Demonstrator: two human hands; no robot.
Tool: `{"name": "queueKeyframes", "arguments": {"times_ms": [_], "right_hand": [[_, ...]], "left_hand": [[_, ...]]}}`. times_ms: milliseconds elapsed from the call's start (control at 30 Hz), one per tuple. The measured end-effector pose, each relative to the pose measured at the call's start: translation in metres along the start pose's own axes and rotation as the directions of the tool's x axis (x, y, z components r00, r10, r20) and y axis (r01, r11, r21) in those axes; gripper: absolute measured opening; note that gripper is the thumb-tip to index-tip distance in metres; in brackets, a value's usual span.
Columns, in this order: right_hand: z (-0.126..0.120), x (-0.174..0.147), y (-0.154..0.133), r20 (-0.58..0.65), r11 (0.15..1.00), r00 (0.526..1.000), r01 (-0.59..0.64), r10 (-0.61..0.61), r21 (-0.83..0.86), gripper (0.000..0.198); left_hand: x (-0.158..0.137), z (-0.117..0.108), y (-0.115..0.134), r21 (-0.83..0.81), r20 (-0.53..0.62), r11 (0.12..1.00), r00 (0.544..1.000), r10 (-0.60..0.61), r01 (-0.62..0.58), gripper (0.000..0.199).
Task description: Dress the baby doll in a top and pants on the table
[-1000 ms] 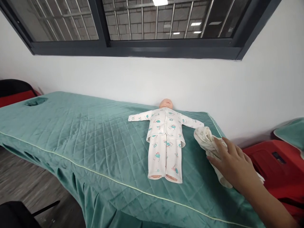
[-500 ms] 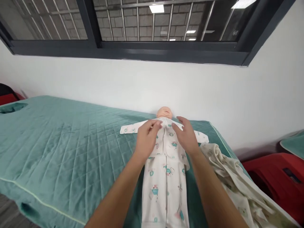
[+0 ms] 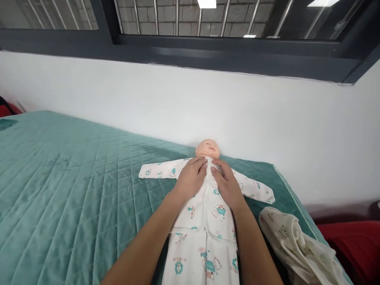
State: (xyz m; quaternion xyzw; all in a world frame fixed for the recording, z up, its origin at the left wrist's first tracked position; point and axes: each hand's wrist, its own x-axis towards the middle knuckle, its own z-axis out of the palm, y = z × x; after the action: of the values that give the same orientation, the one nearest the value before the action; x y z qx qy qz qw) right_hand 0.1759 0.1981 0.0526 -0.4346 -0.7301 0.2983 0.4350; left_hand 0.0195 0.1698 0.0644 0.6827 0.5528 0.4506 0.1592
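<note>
A baby doll (image 3: 208, 148) lies on its back, its head near the wall. It wears a white printed baby jacket (image 3: 190, 213) with both sleeves spread sideways, over white printed pants (image 3: 190, 265). My left hand (image 3: 191, 176) is at the jacket's upper front just below the doll's neck, its fingers closed on the cloth beside the front opening. On the opposite side of that opening, my right hand (image 3: 228, 183) has its fingers bent and closed on the other front edge. The fingertips of both hands are partly hidden against the cloth.
A green quilted cover (image 3: 89, 190) spreads beneath the doll. Crumpled cream printed cloth (image 3: 297, 241) lies at the right, close to a red object (image 3: 353, 241) past the edge. Behind are a white wall (image 3: 166, 103) and a dark window frame (image 3: 208, 55).
Both hands have come down from just above the doll's chest onto the jacket front by the neck, and their fingers have closed. My view has moved closer to the doll.
</note>
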Motion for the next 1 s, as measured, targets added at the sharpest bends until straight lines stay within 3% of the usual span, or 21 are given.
{"name": "queueKeyframes", "arguments": {"times_ms": [633,867,1000], "right_hand": [[0.001,0.0,-0.01,0.053,1.0,0.999,0.009,-0.007,-0.026,0.031],[0.004,-0.004,-0.019,-0.037,0.982,0.985,-0.167,0.171,0.094,0.027],[0.004,-0.005,-0.021,-0.039,0.984,0.988,-0.141,0.146,0.113,0.036]], "left_hand": [[-0.005,0.0,0.003,0.106,0.021,0.994,1.0,0.007,-0.009,0.038],[-0.006,-0.001,0.004,0.106,0.034,0.994,0.999,0.0,-0.003,0.036],[-0.005,-0.001,0.001,0.103,0.045,0.995,0.999,0.01,-0.014,0.035]]}}
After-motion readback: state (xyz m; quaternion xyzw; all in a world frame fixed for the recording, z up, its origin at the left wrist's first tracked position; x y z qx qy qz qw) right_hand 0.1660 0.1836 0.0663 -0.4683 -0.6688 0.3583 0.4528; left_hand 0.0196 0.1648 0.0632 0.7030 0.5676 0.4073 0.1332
